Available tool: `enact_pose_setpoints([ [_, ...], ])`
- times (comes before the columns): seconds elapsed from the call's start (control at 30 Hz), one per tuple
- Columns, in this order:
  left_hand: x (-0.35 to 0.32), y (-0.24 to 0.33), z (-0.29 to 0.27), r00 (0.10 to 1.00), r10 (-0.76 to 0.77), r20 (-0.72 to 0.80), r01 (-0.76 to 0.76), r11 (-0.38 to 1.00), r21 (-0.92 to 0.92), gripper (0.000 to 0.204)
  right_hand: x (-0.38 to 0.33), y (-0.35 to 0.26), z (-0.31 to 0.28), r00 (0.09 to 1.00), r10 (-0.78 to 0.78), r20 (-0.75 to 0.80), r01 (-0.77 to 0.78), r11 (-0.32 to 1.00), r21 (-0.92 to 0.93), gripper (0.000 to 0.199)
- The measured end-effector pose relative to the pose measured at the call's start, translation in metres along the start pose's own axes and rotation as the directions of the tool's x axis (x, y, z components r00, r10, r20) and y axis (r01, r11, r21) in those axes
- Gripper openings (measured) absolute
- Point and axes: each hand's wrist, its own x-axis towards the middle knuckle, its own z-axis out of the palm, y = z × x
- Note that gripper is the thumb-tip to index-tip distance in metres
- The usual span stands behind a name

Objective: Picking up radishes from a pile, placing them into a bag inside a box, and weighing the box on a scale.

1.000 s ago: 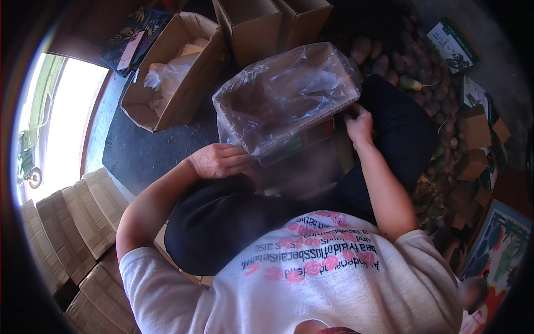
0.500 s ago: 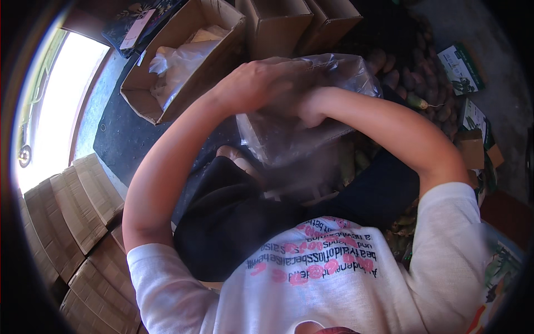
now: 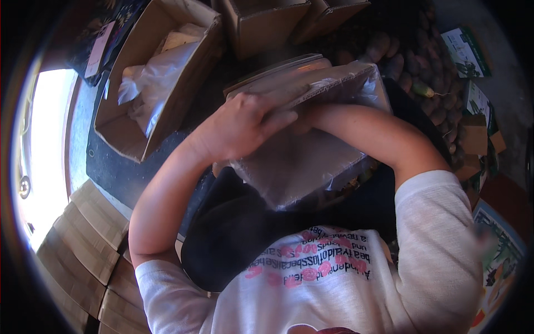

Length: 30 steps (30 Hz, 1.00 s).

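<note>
Dark floor (image 3: 111, 167), dim light; bright doorway (image 3: 51, 145) at left; root vegetables (image 3: 392, 67) heaped at right. Cardboard box (image 3: 300, 158) tilted above the lap (image 3: 222, 222). Judged light, fairly stiff; plastic liner (image 3: 369, 84) probably slippery, easily torn, so best held by the board's edges. Left grip (image 3: 236, 125): at upper edge, thumb parted from fingers; whether clamped, cannot tell. Right grip (image 3: 305, 119): against the box, partly hidden; closure cannot be told.

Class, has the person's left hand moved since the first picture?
Yes: the left hand has moved forward, nearer the upright brown cartons.
</note>
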Motion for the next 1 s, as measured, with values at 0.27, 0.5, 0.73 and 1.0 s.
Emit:
enact_pose_setpoints([
  [0.27,0.019,0.025,0.000,0.991,-0.124,0.054,0.123,0.992,0.015,0.051,0.032,0.001,-0.005,0.991,0.100,0.084,-0.102,0.995,0.010,0.041],
  [0.5,0.024,0.044,0.007,0.982,-0.167,0.091,0.159,0.984,0.084,0.048,0.002,0.001,0.001,0.989,0.110,0.098,-0.114,0.993,0.038,0.033],
  [0.73,0.032,0.064,0.026,0.955,-0.294,0.041,0.273,0.925,0.265,0.049,-0.167,-0.093,-0.032,0.859,0.374,-0.349,-0.285,0.916,0.280,0.028],
  [1.0,0.036,0.090,0.022,0.935,-0.348,-0.063,0.350,0.884,0.309,0.043,-0.503,-0.137,0.186,-0.567,0.630,-0.531,-0.023,0.632,0.775,0.024],
])
